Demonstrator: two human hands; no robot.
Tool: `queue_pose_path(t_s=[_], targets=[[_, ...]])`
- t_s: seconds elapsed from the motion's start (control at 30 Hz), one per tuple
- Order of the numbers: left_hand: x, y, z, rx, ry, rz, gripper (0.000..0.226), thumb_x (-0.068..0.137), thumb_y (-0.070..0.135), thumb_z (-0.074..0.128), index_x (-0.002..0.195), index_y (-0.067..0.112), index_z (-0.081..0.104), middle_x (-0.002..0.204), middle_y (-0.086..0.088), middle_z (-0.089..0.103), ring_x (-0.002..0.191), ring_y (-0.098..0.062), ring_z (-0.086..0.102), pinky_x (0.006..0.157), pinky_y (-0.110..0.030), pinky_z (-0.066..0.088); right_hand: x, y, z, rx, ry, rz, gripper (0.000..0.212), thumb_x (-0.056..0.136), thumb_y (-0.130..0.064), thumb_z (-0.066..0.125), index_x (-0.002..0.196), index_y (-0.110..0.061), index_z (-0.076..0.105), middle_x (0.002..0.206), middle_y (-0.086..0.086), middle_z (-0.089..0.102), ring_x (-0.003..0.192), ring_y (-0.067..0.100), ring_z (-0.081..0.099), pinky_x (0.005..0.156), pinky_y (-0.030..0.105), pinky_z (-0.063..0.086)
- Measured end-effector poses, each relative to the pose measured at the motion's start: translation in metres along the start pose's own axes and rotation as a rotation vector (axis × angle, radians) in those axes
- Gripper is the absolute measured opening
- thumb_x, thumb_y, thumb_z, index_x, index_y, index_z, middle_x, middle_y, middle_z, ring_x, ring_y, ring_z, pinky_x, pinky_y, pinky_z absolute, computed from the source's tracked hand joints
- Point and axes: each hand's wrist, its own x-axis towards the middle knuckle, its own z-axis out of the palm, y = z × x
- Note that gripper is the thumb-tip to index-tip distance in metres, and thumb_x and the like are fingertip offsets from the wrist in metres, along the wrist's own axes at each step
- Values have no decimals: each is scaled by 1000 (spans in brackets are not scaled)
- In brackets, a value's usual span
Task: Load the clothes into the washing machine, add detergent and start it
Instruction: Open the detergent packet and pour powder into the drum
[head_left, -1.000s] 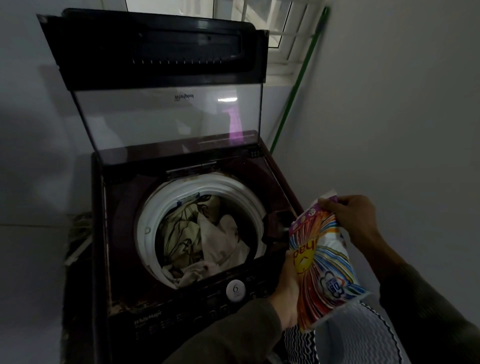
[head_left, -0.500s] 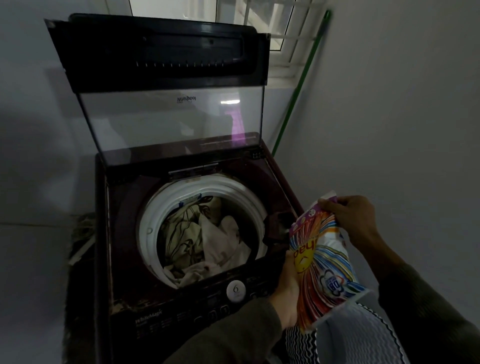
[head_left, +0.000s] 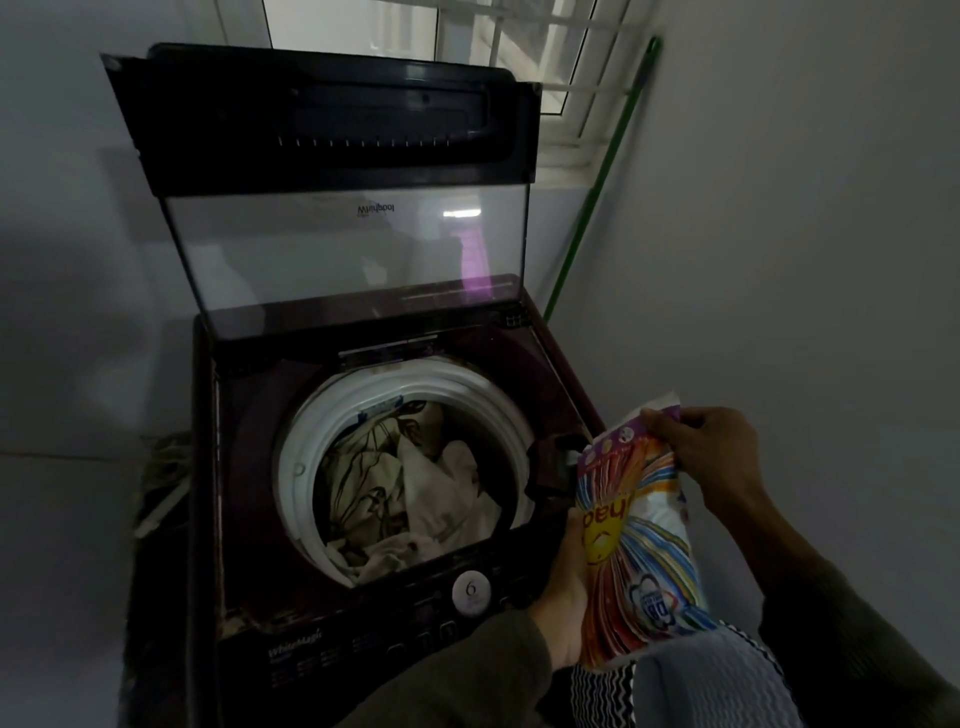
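While the lid (head_left: 337, 130) stands up: the washer (head_left: 249, 519) is open to us. Against a second ago only our view has shifted a little; the machine has not.
Clothes (head_left: 405, 499): pale and crumpled, down in the drum (head_left: 311, 441). They lie as they did, so we judge loading done.
Dial (head_left: 470, 591): round and white, on the front panel, untouched. Starting is not yet due.
Left hand (head_left: 563, 597): curled round the packet (head_left: 639, 545) at its lower left edge, propping it upright. The fingers behind it are hidden. Same hold as a second ago.
Packet: bright and striped, held off the washer's front right corner, beside the drum and not over it. No powder falls. Whether its top is open, we cannot tell.
Right hand (head_left: 706, 447): thumb and fingers pinch the packet's top corner, as before.
Change: next to none; both hands and the packet have kept their places.
Meaning: we judge ourselves paused at the detergent step, likely working the top open. Next the packet must tip toward the drum or the dark tray (head_left: 550, 467) at its right rim.
Risk: a thin bag gripped at one corner could tear wide and spill on the panel.
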Motion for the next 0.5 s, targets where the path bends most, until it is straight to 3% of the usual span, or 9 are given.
queue_pose_path(t_s=[0.07, 0.17, 0.23, 0.33, 0.5], targets=[[1, -4, -4, -2, 7, -14, 68, 95, 66, 21, 104, 16, 66, 80, -7, 76, 71, -22, 74, 58, -27, 57, -9, 1, -2, 11, 7, -4, 17, 83, -31, 76, 67, -27, 73, 61, 0, 71, 57, 18, 70, 66, 41, 62], [-1, -11, -9, -36, 24, 10, 75, 84, 75, 37, 120, 16, 66, 109, -12, 73, 99, -30, 71, 85, -39, 57, -22, 3, -7, 10, 16, -10, 13, 83, -31, 75, 72, -25, 75, 62, 0, 72, 57, 18, 70, 65, 44, 61], [4, -16, -14, -6, 84, 43, 73, 78, 77, 46, 122, 22, 66, 116, -11, 71, 107, -32, 67, 96, -45, 52, -30, 3, -11, 21, 37, -5, 13, 83, -30, 75, 81, -18, 78, 63, 1, 72, 58, 18, 70, 66, 46, 61], [9, -19, -20, 69, 114, 100, 60, 82, 73, 42, 111, 28, 69, 109, -6, 74, 103, -27, 69, 86, -38, 55, -41, 4, -18, 20, 80, -4, 17, 82, -31, 76, 87, -14, 79, 63, 1, 72, 59, 17, 69, 66, 47, 61], [4, -20, -24, 227, 102, 178, 50, 93, 67, 31, 99, 37, 71, 101, 5, 75, 99, -15, 69, 87, -30, 53, -60, 3, -31, 56, 108, -37, 14, 81, -31, 77, 68, -33, 71, 56, -8, 70, 57, 16, 69, 62, 43, 59]])
